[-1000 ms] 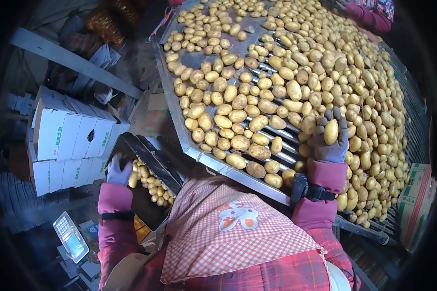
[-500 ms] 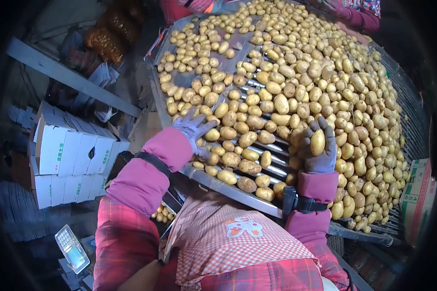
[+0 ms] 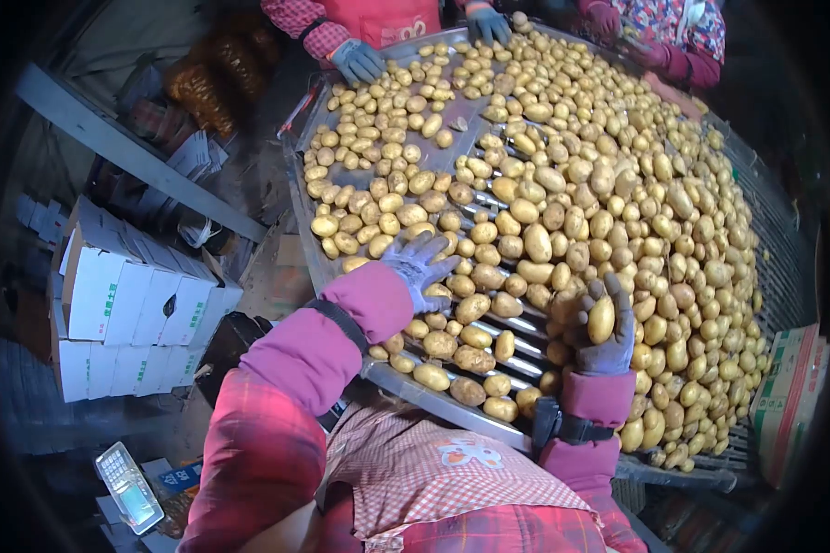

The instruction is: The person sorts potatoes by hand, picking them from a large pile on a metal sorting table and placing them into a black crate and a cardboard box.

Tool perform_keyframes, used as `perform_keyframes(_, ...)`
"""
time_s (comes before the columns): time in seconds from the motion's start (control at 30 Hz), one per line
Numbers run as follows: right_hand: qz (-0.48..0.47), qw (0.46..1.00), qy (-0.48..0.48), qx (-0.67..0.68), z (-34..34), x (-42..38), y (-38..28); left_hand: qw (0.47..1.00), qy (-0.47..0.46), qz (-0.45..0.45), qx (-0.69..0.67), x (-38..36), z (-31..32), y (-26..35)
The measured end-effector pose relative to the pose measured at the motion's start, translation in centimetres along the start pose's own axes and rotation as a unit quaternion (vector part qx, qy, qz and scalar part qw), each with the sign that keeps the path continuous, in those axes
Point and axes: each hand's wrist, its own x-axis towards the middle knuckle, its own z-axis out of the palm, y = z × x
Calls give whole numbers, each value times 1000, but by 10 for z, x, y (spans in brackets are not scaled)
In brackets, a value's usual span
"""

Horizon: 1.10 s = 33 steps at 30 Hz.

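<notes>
Many potatoes (image 3: 609, 184) cover a metal sorting table (image 3: 392, 380) with dark slats and rollers. My left hand (image 3: 419, 265), in a grey-purple glove, lies palm down on potatoes at the table's left part, its fingers spread. My right hand (image 3: 609, 324), also gloved, is turned palm up beside the big heap, with one oval potato (image 3: 601, 319) resting in its palm against the fingers. Between the two hands, potatoes lie scattered over the bare rollers (image 3: 518, 343).
Two other people stand across the table; gloved hands (image 3: 358, 61) of one touch its far edge. White printed cartons (image 3: 138, 295) are stacked at left below a metal beam (image 3: 138, 152). A device with keypad (image 3: 129, 488) is lower left, a carton (image 3: 788, 396) at right.
My left hand has moved right over the potatoes. My right hand is slightly lower in view, still with the potato. The co-worker at the far left has come further into view.
</notes>
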Motion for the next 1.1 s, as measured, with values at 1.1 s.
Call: perform_keyframes(1.1,342,888,-278,-135,67,43,54,952,101,-266,-114,104,-36,-109)
